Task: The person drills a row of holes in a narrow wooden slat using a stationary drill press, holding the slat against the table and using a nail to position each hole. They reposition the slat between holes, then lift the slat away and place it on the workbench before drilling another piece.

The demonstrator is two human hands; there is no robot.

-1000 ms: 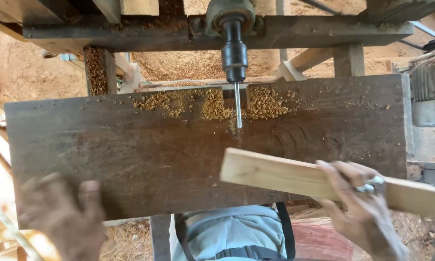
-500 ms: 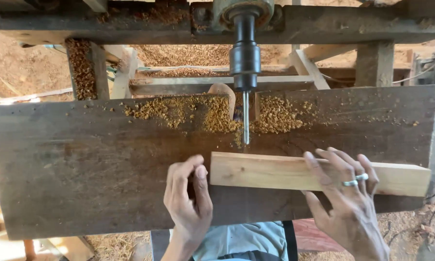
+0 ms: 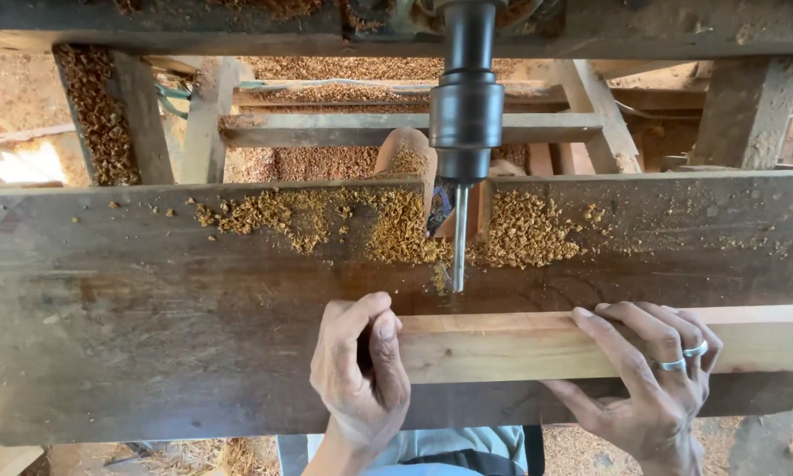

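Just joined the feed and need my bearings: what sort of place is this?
Most likely a rough woodworking shop. A drill hangs over a worn plank table strewn with wood chips, and both hands hold a pale wooden bar beneath the bit.

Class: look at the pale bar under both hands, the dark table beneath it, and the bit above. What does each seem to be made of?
Pale bar: apparently fresh-sawn, unfinished wood; light, clean faces with straight grain.
Dark table: likely old wood; stained brown, scuffed, strewn with wood chips.
Bit: seemingly bare metal; grey, slim, with a dull sheen.
Left hand grips the bar's end; right hand presses on it.
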